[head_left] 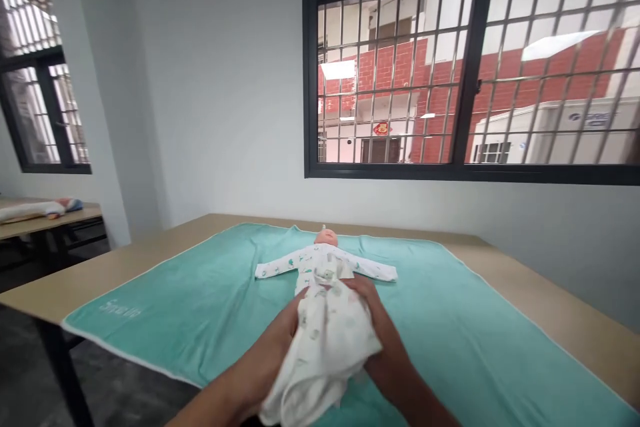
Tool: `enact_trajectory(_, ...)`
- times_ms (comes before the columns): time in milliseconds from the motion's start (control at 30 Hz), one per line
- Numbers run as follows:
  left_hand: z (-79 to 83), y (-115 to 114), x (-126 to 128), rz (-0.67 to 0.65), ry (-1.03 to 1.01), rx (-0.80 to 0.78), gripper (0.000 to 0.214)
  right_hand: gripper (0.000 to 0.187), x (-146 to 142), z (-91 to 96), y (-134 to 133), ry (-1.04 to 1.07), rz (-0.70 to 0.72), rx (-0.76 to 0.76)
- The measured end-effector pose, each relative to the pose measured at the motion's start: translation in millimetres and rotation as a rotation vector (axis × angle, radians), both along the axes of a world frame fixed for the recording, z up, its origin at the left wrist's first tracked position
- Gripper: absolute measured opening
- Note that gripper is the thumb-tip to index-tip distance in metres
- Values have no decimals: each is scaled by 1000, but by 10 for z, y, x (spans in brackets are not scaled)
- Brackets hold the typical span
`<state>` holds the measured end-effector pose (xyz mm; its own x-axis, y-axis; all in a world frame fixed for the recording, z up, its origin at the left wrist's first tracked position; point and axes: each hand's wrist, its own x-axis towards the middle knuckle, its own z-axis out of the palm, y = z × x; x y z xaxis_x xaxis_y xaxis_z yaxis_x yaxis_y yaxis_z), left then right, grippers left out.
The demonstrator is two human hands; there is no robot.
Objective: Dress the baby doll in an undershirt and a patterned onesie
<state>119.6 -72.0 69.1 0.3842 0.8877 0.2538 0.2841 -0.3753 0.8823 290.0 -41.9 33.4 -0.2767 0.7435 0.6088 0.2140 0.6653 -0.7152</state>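
A baby doll lies on its back on a teal blanket, its head toward the wall. It wears a white long-sleeved top with small green prints, both sleeves spread out sideways. Over the doll's lower body, my left hand and my right hand grip a white printed baby garment from either side. Its loose cloth hangs down toward me, and its exact kind is unclear. The garment hides most of my fingers and the doll's legs.
The blanket covers much of a wooden-topped table standing against a pale wall. A barred window is above its far side. Another table at the left holds a folded colourful cloth.
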Motion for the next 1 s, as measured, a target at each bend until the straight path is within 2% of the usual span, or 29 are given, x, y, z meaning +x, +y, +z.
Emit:
enact_trajectory(67,42,60,95,-177,-162,-83,68,34,335,114,74,33,-117,24)
enact_trajectory(100,33,110,116,-216,-198,-98,73,31,527,189,114,31,-195,51)
enact_trajectory(133,4,172,117,-213,-196,-90,72,31,732,270,158,-16,-296,93)
enact_trajectory(233,-159,408,3,-91,-112,-10,60,42,1381,457,325,-259,-627,217)
enact_trajectory(300,-299,599,-139,-21,-43,56,52,47,1754,403,471,-442,-814,208)
enact_trajectory(367,-445,804,-288,41,0,98,45,48,1992,123,632,-638,-918,147)
enact_trajectory(433,-592,1012,-418,105,11,100,38,51,2079,-332,784,-774,-932,77)
enact_trajectory(500,-731,1208,-519,165,6,78,33,54,2082,-796,905,-869,-878,-10)
enact_trajectory(567,-849,1389,-596,218,-3,56,31,57,2103,-1081,977,-900,-825,-83)
enact_trajectory(633,-930,1558,-658,261,-21,54,29,59,2203,-1098,989,-895,-727,-159)
enact_trajectory(733,-963,1813,-715,296,-64,89,28,65,2403,-745,920,-897,-608,-262)
enact_trajectory(800,-941,1996,-709,305,-82,116,28,65,2387,-443,873,-895,-689,-243)
enact_trajectory(867,-911,2195,-652,311,-92,134,27,51,2115,-213,878,-834,-830,-137)
enact_trajectory(900,-901,2299,-604,315,-103,136,26,42,1877,-140,912,-772,-854,-90)
enact_trajectory(933,-896,2406,-545,321,-121,135,26,35,1586,-96,971,-696,-817,-77)
enact_trajectory(1000,-902,2625,-409,339,-181,114,28,27,924,-85,1173,-555,-654,-118)
